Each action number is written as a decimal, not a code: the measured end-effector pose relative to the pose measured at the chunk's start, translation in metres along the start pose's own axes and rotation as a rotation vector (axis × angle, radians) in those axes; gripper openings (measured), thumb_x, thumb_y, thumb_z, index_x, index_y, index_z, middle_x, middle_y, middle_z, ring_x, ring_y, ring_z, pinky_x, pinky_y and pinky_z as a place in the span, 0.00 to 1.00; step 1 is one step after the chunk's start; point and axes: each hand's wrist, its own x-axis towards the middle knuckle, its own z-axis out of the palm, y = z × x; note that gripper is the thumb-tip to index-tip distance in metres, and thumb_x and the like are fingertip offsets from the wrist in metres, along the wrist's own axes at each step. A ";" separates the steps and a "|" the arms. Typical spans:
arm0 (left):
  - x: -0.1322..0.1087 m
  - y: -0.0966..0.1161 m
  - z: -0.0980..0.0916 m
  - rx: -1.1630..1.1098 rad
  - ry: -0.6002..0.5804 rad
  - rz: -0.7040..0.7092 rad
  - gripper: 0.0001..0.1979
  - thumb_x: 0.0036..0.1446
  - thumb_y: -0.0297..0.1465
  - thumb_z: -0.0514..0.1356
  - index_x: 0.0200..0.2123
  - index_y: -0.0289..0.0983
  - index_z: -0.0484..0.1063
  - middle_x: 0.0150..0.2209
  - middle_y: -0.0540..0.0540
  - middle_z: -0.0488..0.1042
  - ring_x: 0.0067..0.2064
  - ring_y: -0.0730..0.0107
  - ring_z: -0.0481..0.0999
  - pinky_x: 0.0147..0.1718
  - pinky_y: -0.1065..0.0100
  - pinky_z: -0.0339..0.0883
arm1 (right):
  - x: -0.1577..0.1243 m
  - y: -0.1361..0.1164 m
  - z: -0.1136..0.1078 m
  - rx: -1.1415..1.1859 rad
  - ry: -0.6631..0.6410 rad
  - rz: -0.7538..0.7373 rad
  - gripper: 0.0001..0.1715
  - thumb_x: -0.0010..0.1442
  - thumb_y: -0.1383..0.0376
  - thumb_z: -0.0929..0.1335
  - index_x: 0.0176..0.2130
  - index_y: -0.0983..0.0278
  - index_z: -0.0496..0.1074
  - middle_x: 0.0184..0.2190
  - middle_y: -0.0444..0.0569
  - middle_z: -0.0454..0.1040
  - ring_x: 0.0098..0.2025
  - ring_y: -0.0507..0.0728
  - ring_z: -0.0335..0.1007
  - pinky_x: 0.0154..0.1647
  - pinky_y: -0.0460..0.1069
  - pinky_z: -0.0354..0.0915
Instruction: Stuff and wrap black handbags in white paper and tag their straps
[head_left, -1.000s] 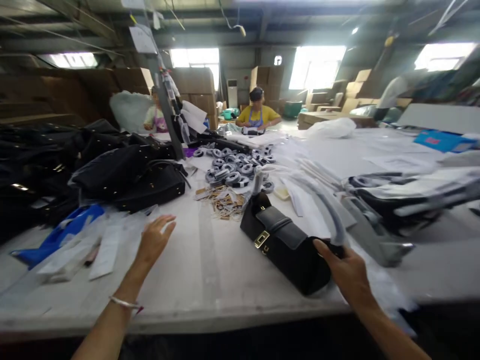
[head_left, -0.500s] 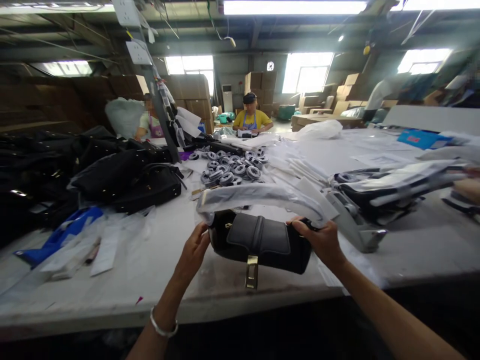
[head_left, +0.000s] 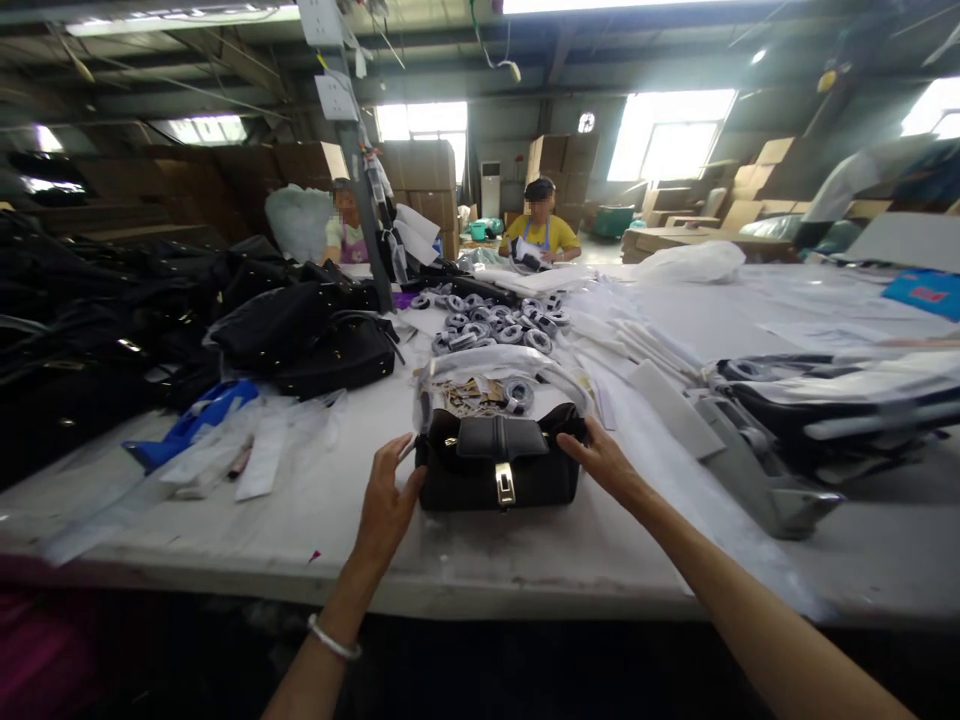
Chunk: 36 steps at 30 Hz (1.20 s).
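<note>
A black handbag with a gold clasp on its front stands upright on the white table, facing me. Its handle, wrapped in clear plastic, arches up behind the flap. My left hand grips the bag's left end, thumb in front and fingers behind. At the upper right corner, my right hand pinches the side of the bag near the handle's base. Behind the bag lie a pile of small tan pieces and a coiled grey strap.
Black bags are heaped at the left, beside a blue object and plastic wrapping. Many coiled straps lie mid-table. A grey metal device and wrapped bags are at the right. Two people sit across the table.
The handbag has gone from tilted and held up to standing upright on the table, both hands still on it. Its clasp now lies against the front. The view has turned left.
</note>
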 end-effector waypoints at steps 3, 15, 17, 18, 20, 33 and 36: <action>-0.009 0.023 -0.001 0.168 0.242 0.200 0.18 0.65 0.33 0.57 0.57 0.42 0.66 0.54 0.41 0.72 0.58 0.57 0.70 0.59 0.52 0.64 | -0.013 0.020 -0.003 0.100 0.008 0.041 0.41 0.54 0.44 0.70 0.60 0.60 0.64 0.54 0.56 0.72 0.54 0.67 0.69 0.54 0.61 0.66; -0.022 0.075 0.034 0.307 -0.137 0.240 0.28 0.64 0.30 0.55 0.67 0.44 0.55 0.66 0.42 0.62 0.60 0.56 0.71 0.47 0.62 0.75 | -0.036 0.034 0.020 0.140 -0.044 0.114 0.53 0.46 0.50 0.76 0.65 0.58 0.56 0.59 0.55 0.69 0.59 0.68 0.66 0.59 0.64 0.64; -0.021 0.070 0.028 0.293 -0.054 0.243 0.27 0.64 0.30 0.56 0.66 0.45 0.57 0.66 0.42 0.61 0.63 0.56 0.67 0.54 0.58 0.71 | -0.033 0.034 0.018 0.142 -0.031 0.095 0.51 0.44 0.51 0.76 0.63 0.58 0.59 0.56 0.54 0.72 0.58 0.68 0.68 0.59 0.64 0.63; -0.020 0.065 0.024 0.292 0.008 0.243 0.26 0.64 0.31 0.57 0.65 0.45 0.58 0.65 0.42 0.62 0.64 0.55 0.66 0.58 0.55 0.68 | -0.032 0.034 0.017 0.144 -0.031 0.086 0.50 0.44 0.51 0.77 0.62 0.57 0.61 0.56 0.54 0.72 0.57 0.68 0.68 0.59 0.64 0.64; -0.015 0.049 0.014 0.278 0.139 0.210 0.25 0.64 0.33 0.58 0.63 0.45 0.61 0.64 0.41 0.63 0.65 0.53 0.63 0.63 0.50 0.61 | -0.032 0.034 0.014 0.150 -0.038 0.078 0.48 0.43 0.52 0.77 0.60 0.57 0.62 0.56 0.53 0.72 0.57 0.69 0.68 0.58 0.64 0.65; 0.030 -0.013 0.018 -0.255 -0.179 -0.306 0.30 0.46 0.46 0.67 0.51 0.39 0.68 0.49 0.43 0.75 0.51 0.53 0.74 0.53 0.53 0.67 | -0.032 0.024 0.024 0.122 -0.039 0.063 0.37 0.45 0.54 0.76 0.52 0.58 0.64 0.46 0.48 0.75 0.49 0.65 0.71 0.53 0.60 0.65; 0.031 -0.003 0.017 -0.179 -0.084 -0.308 0.23 0.44 0.46 0.65 0.40 0.39 0.69 0.35 0.49 0.75 0.39 0.59 0.74 0.42 0.59 0.69 | -0.028 0.018 0.022 0.096 -0.026 0.080 0.30 0.45 0.53 0.76 0.44 0.59 0.66 0.39 0.46 0.76 0.45 0.64 0.71 0.46 0.57 0.67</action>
